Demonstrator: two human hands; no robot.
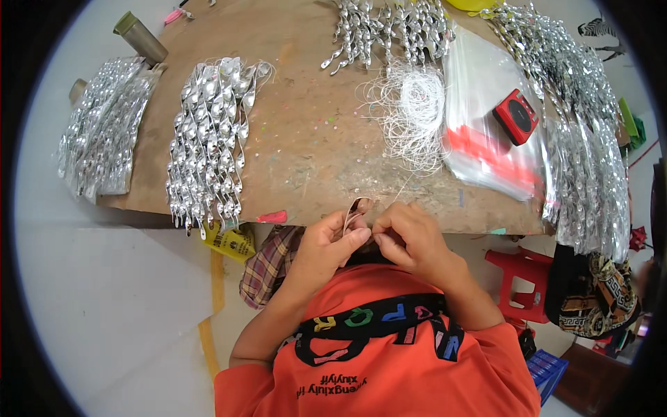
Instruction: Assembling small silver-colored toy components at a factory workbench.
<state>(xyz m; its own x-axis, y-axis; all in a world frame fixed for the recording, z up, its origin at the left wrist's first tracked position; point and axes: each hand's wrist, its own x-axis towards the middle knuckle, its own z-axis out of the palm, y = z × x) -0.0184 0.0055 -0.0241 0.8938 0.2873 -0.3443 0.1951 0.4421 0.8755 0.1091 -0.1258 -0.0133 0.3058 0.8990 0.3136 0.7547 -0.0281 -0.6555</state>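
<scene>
Where the counter point(299, 139) is bordered on the left, silver foil bundles point(111, 128) are laid at its edge, with a lidded container point(144, 42) tipped just behind. Next right, twisted silver strips point(208, 135) are spread in a row, ends hung over the front edge. A yellow bag point(236, 243) is seen below them; a red scrap point(272, 217) is left on the edge, between strips and left hand point(323, 244).

At front centre, white string point(347, 215) is gripped by the left hand, pinched between thumb and fingers, a loop raised above the fingertips. The string's lower part is hidden by the fingers. Right hand point(415, 236) is closed just beside it, thumb and forefinger brought together on the string; other fingers are curled.

Beyond the hands, more twisted strips point(358, 31) are placed at the far side, and a tangled string pile point(417, 115) is set nearer, well apart from the left hand. Right of it, clear plastic bags point(476, 90) are stacked, topped by a red-and-black device point(515, 117). At far right, long silver bundles point(590, 187) are draped over the edge, above a red stool point(517, 281).
</scene>
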